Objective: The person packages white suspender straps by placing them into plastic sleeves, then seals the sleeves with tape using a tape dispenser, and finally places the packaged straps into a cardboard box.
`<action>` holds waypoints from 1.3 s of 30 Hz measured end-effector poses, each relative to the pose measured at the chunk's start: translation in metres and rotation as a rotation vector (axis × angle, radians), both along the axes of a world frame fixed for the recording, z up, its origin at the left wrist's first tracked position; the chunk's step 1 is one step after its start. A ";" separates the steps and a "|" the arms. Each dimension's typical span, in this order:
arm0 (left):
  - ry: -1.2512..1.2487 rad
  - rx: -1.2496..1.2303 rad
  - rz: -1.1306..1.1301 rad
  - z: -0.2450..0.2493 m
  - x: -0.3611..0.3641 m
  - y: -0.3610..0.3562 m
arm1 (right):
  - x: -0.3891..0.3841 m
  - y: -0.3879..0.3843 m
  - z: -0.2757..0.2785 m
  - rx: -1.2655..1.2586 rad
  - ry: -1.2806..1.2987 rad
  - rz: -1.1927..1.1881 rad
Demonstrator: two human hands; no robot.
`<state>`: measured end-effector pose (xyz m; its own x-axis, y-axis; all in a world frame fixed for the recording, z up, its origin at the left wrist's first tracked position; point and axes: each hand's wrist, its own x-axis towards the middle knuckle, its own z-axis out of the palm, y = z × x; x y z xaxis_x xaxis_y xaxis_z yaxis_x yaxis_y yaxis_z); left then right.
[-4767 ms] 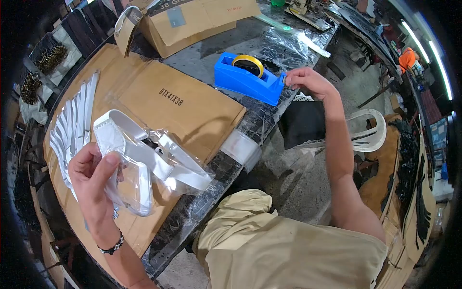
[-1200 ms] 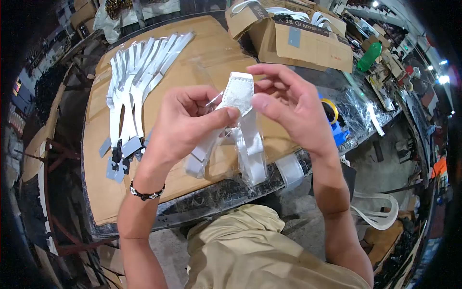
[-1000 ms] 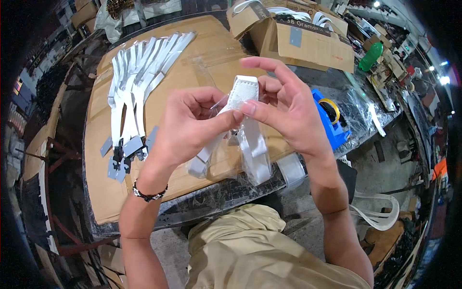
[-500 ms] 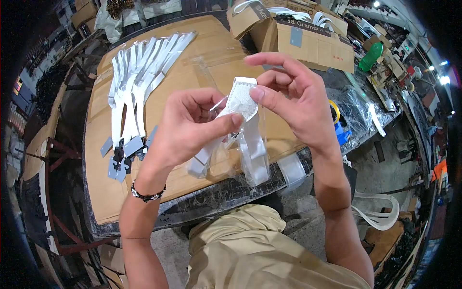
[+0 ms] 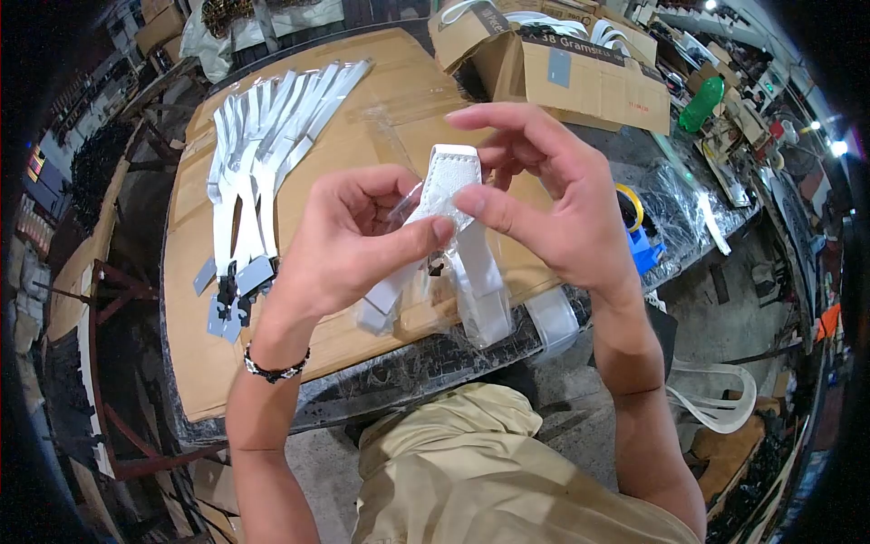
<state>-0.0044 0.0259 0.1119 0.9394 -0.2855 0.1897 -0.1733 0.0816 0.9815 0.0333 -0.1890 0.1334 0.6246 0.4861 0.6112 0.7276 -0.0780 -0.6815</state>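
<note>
A white belt [image 5: 450,181] with a stitched end is held up in front of me, its lower lengths in clear plastic hanging over the table edge. My left hand [image 5: 362,231] pinches it from the left, thumb on its front. From the right, my right hand [image 5: 548,195] presses its thumb on the belt just below the stitched end, with the index finger raised above. Several white belts [image 5: 263,136] with grey tags [image 5: 254,275] lie fanned out on the cardboard at the left.
Cardboard [image 5: 199,363] covers much of the table. An open carton [image 5: 594,86] stands at the back right, with a green bottle [image 5: 702,104] beyond it. A tape dispenser [image 5: 643,249] is right of my right hand. A clear plastic piece [image 5: 551,319] hangs at the front edge.
My right thumb has moved slightly left and down along the belt, and its index finger has shifted left. My left hand still grips the belt.
</note>
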 end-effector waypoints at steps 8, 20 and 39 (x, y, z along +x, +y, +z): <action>-0.025 0.024 0.008 -0.002 -0.001 -0.002 | -0.001 -0.002 -0.002 0.012 0.096 0.003; 0.036 0.049 -0.057 0.009 -0.006 0.005 | -0.003 0.000 -0.002 -0.007 -0.034 -0.037; -0.035 0.126 -0.026 0.004 -0.006 0.008 | -0.007 -0.005 0.000 -0.052 0.126 0.081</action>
